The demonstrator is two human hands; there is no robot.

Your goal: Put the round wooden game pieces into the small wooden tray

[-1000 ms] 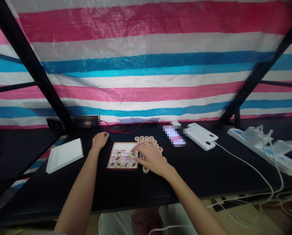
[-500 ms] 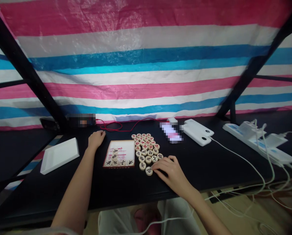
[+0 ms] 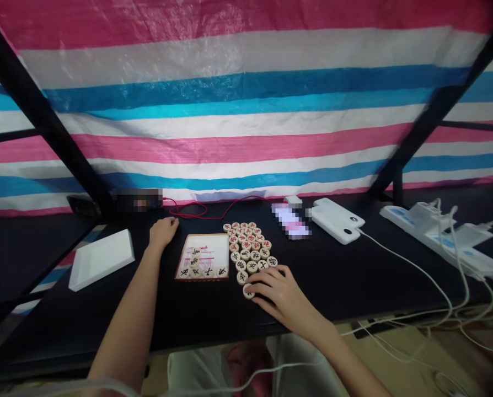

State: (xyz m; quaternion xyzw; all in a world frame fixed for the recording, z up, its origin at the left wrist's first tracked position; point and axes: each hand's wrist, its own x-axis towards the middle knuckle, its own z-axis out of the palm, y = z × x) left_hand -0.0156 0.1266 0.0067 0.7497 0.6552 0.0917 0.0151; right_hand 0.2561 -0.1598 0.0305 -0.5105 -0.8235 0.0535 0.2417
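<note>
Lying at the far left of the black table is a shallow white tray, with no marking that shows. Just right of it, the left hand rests palm down on the table, its fingers loosely curled and gripping nothing, near the far left corner of a small red-edged box. The box floor is white with red lines. A few round wooden discs lie along its near edge.

Beside the box's right edge sits a tight cluster of discs, each stamped with a red or black character too small to read. The right hand lies at the near end of that cluster, fingers bent over the nearest single disc and touching it. Whether they have closed on it cannot be told.

A red wire loops behind the box. Further right lie a white device with a cable and a white power strip with plugs, its label unreadable. A pink, white and blue striped tarp hangs behind.
</note>
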